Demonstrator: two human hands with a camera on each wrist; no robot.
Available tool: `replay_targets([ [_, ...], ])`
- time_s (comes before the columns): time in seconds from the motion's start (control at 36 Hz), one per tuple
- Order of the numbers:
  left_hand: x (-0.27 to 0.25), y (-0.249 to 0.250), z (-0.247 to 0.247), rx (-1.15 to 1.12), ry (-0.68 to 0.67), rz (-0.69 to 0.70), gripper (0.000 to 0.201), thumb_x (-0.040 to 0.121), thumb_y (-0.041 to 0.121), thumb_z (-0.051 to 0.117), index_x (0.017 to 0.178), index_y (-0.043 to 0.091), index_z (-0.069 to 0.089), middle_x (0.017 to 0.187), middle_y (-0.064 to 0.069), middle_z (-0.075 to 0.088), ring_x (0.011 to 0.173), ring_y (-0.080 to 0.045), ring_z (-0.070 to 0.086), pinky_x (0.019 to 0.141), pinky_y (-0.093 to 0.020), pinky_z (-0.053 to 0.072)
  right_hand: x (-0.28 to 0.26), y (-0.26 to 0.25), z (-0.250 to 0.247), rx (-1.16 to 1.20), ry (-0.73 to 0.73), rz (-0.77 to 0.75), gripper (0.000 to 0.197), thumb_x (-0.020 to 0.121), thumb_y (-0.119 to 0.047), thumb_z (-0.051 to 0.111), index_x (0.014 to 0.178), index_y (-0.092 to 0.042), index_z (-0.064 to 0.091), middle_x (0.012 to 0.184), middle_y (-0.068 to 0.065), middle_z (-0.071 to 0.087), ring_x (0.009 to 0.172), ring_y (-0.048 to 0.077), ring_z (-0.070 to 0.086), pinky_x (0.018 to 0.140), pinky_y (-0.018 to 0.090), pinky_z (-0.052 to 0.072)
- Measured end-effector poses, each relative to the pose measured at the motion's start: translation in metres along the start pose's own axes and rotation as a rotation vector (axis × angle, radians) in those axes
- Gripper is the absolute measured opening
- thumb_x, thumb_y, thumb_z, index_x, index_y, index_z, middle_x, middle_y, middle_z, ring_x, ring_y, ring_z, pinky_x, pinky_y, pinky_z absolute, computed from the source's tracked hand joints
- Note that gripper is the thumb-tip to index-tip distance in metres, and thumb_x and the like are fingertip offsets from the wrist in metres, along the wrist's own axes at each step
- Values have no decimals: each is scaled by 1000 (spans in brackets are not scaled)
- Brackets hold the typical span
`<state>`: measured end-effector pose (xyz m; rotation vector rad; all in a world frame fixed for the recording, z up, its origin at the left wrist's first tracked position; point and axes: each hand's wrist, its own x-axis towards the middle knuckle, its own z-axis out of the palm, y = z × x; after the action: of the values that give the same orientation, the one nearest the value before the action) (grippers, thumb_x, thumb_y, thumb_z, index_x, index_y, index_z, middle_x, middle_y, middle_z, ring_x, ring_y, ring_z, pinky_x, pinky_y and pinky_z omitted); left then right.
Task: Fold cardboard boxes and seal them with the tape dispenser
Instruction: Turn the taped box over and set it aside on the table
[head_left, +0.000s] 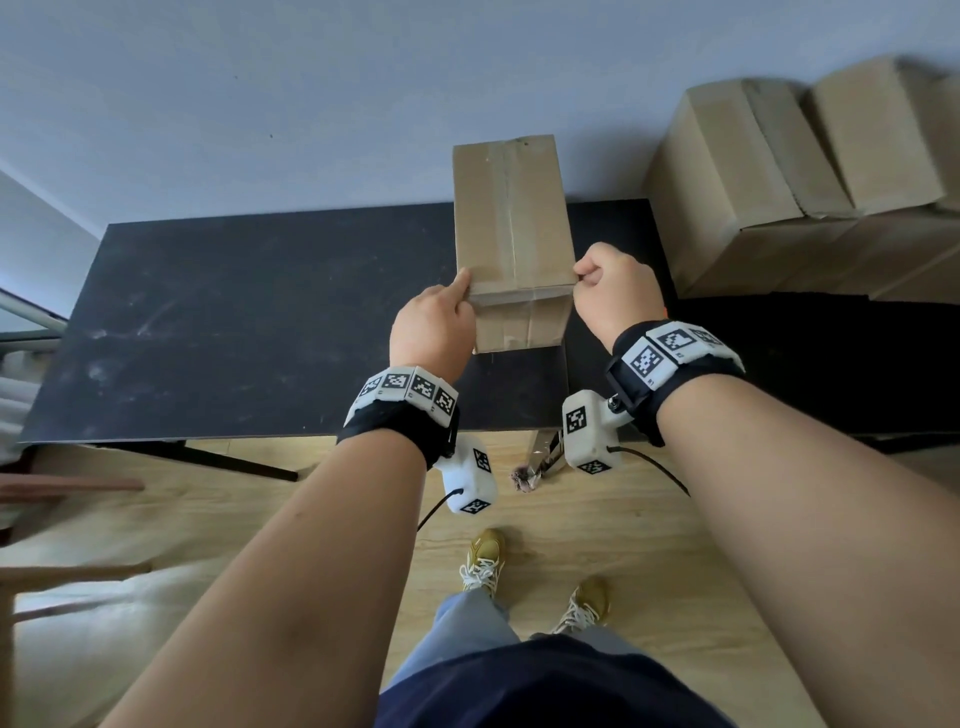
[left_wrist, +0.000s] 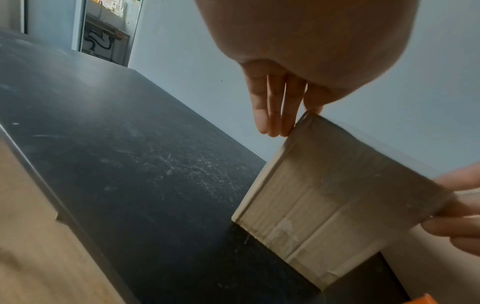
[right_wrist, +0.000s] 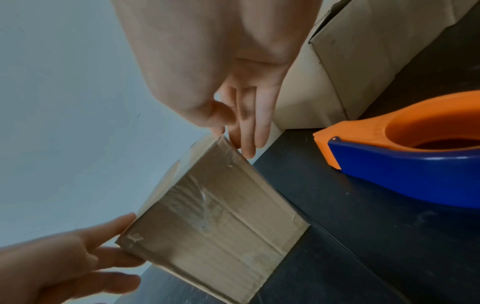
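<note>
Cardboard box (head_left: 511, 228), one of them in work, stands on the dark bench (head_left: 249, 322) close to its near edge, its top face carrying a strip of clear tape along the centre seam and down the near side. The left hand (head_left: 434, 325) sits at the box's near left top corner: the thumb lies on the top edge and the fingers (left_wrist: 270, 107) run straight down the left side, touching the cardboard, so this grip is wide and flat, not wrapped round anything. The right hand (head_left: 615, 296) is at the near right top corner, its grip narrow, with thumb and curled forefinger pinching the box's edge there; the right wrist view shows the other fingers (right_wrist: 249, 125) hanging straight beside the right side.

One tape dispenser (right_wrist: 405, 164), orange with a blue guard, lies on the bench just to the right of the box, apart from it and from both hands. At the right end of the bench, against the wall, two more closed cardboard boxes (head_left: 748, 176) are stacked side by side on larger cardboard beneath; how many lie under them cannot be told. Two wrist cameras hang under the forearms, one on each.
</note>
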<state>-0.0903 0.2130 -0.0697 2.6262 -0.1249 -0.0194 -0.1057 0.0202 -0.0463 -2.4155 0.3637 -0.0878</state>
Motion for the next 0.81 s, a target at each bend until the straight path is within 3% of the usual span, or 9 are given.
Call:
replay_targets([
  [0.14,-2,-2,3,0,59,14,42,98,36,42,137,28,51,85,3,58,82,-16,54,72,-26,41,-4,-1,2,-10,22,20,15,87,-11,56,100,-10,63,95,5,69,89,25,62,70,32,49],
  [0.22,0,-6,4,101,34,47,40,99,31,42,138,27,49,80,-2,55,77,-23,53,65,-30,37,0,4,2,-16,12,-21,13,88,-10,61,101,-9,62,94,5,69,90,25,62,69,29,47],
  [0.31,4,-9,5,176,11,45,40,100,30,41,140,29,47,79,-4,53,72,-20,45,63,-30,31,2,6,4,-38,3,-51,12,88,-12,65,100,-9,62,95,5,68,88,25,62,67,26,43],
  [0.47,8,-8,6,200,22,38,37,100,29,42,136,30,50,76,-2,50,71,-22,46,63,-32,36,7,7,6,-168,-14,-142,11,91,-12,62,101,-7,59,94,9,66,87,28,61,70,32,48],
  [0.61,11,-6,8,234,9,22,37,101,30,40,137,29,48,77,-2,49,72,-22,47,63,-33,37,4,7,7,-309,-22,-236,7,95,-10,54,97,-4,57,86,11,62,77,27,56,63,33,42],
  [0.69,8,-4,8,213,24,10,38,98,30,41,134,28,52,75,0,48,71,-21,46,62,-31,33,0,5,9,-309,-4,-231,7,95,-9,51,95,-4,55,85,10,60,75,28,57,61,32,40],
  [0.81,3,2,8,164,50,6,46,92,45,48,133,26,54,78,4,57,80,-18,58,68,-29,45,-4,-1,9,-270,-9,-174,13,90,-17,55,99,-8,52,87,6,56,75,26,55,61,29,36],
])
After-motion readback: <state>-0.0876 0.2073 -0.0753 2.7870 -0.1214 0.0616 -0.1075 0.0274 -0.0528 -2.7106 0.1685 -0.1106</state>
